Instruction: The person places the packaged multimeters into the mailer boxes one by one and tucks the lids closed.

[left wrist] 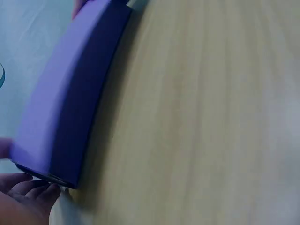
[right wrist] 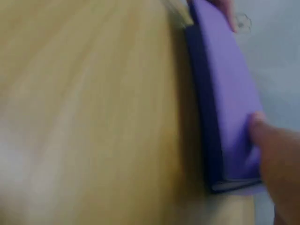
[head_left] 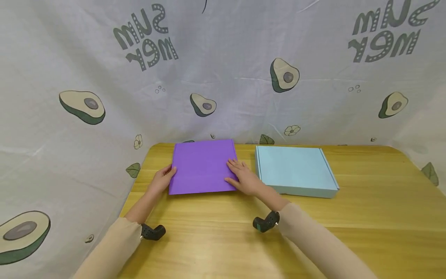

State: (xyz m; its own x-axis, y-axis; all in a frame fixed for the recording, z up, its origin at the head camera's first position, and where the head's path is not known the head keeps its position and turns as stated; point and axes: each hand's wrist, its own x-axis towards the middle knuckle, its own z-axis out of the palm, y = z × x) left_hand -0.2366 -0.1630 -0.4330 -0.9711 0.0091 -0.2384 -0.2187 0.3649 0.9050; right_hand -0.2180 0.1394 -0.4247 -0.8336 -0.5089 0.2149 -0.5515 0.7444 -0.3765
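A flat purple box point(head_left: 203, 166) lies toward the back left of the wooden table, its lid down. My left hand point(head_left: 162, 180) grips the box's left end, thumb on the lid and fingers bent against the end and its lower edge, as the left wrist view shows. On the lid's right side my right hand point(head_left: 245, 180) rests with fingers spread and fairly straight. In the right wrist view its thumb point(right wrist: 258, 124) lies on the purple lid, while its other fingers are hidden. Just right of that hand stands a light blue box point(head_left: 296, 166), its lid also down.
The wooden table point(head_left: 209, 236) extends to the right past the blue box. A white cloth point(head_left: 237, 104) printed with avocados and lettering hangs behind the table and along its left side. Both wrists carry a small black camera mount point(head_left: 266, 221).
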